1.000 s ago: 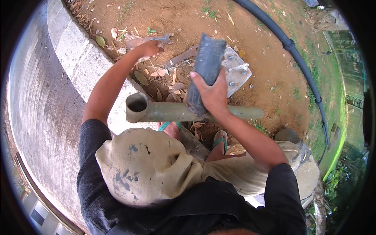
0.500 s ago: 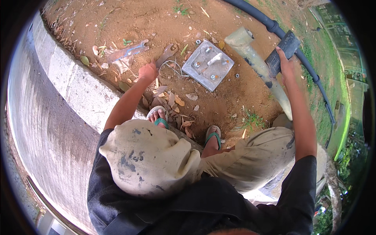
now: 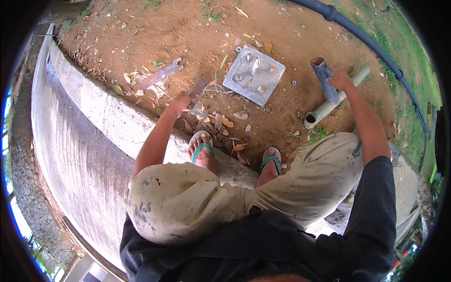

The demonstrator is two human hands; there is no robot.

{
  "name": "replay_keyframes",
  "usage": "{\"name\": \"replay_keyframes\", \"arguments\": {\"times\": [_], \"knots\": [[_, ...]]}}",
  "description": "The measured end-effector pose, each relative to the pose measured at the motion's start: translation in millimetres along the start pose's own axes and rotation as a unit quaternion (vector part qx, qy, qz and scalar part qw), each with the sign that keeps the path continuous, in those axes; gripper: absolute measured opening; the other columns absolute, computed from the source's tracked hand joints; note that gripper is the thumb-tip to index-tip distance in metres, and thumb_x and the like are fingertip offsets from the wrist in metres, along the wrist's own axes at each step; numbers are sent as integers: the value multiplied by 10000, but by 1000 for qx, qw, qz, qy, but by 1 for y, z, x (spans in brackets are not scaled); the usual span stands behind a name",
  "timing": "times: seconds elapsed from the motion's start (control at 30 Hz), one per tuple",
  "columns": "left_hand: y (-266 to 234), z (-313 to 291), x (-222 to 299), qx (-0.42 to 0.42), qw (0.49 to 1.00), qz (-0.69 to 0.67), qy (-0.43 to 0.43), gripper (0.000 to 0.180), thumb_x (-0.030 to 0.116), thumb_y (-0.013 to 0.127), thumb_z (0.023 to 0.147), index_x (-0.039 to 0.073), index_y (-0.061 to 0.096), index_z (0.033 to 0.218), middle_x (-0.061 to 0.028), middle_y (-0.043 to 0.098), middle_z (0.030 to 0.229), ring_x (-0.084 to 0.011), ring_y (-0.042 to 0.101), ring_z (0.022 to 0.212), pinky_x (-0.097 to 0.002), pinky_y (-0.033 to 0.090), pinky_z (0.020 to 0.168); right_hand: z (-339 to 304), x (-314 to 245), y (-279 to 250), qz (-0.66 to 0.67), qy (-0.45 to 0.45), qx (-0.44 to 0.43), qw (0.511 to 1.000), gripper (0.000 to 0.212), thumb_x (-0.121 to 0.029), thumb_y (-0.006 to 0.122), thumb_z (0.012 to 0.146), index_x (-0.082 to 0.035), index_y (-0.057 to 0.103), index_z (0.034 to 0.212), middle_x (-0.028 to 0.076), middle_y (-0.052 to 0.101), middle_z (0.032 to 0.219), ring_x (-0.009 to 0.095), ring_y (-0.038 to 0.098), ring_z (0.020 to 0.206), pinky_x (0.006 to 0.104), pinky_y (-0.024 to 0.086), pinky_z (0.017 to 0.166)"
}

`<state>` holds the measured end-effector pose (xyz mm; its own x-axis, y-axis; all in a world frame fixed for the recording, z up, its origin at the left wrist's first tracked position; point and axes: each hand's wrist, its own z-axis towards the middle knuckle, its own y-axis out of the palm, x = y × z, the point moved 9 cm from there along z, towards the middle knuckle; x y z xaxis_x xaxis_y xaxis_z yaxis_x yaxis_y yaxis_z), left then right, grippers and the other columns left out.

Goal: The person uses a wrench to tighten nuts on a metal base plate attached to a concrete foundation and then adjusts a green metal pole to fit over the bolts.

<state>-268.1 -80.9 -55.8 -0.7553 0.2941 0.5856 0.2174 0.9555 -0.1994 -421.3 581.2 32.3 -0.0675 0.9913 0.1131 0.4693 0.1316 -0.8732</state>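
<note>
My left hand [image 3: 182, 102] is closed around an open-ended wrench [image 3: 199, 87], which looks blurred over the dirt. Just beyond it lies a thin loop of wire [image 3: 217, 88]. To the right, a square grey metal plate [image 3: 251, 90] sits on the soil with several bolts and nuts on it. My right hand [image 3: 341, 80] grips the upper part of a dark metal tube [image 3: 323, 80], its open end facing up. The tube meets a pale, worn pipe [image 3: 334, 104] lying slantwise on the ground; how they join is partly unclear. A second wrench [image 3: 162, 75] rests at the left.
Loose nuts [image 3: 294, 82] lie near the plate. A thick black hose [image 3: 364, 40] curves along the right side beside grass. Dry leaves [image 3: 216, 123] gather before my sandalled feet [image 3: 203, 152]. A concrete kerb [image 3: 101, 105] runs along the left.
The pale pipe and dark tube have swung round, so the pipe's open end now points toward me. My left hand has drawn slightly nearer with the wrench. The whole view has shifted.
</note>
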Motion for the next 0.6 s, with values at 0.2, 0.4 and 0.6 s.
{"name": "replay_keyframes", "arguments": {"times": [0.2, 0.4, 0.6], "knots": [[-20, -68, 3, -39, 990, -132, 15, 280, 266, 599, 1061, 10, 665, 1151, -74, 717, 936, -171, 679, 810, -336, 559, 701, -14, -135, -88, 29, -105, 15, 994, 476, -419, 694, 925, -39, 660, 1210, 225, 677, 1257, 415, 642, 1181, 518, 514, 1001], [-81, -160, 96, 13, 989, -32, 144, 278, 232, 584, 1071, -19, 658, 1165, -109, 758, 935, -180, 692, 932, -309, 521, 893, -45, -247, -199, 146, -208, 201, 946, 444, -399, 635, 964, -75, 702, 1260, 189, 729, 1182, 373, 691, 1125, 525, 545, 972], [-93, -288, 234, 47, 949, -104, 295, 227, 128, 674, 1012, 13, 560, 1170, -55, 681, 963, -185, 696, 904, -378, 541, 987, -103, -297, -270, 281, -261, 305, 872, 513, -501, 613, 986, -96, 706, 1287, 192, 729, 1212, 327, 704, 1148, 465, 567, 968]]}}
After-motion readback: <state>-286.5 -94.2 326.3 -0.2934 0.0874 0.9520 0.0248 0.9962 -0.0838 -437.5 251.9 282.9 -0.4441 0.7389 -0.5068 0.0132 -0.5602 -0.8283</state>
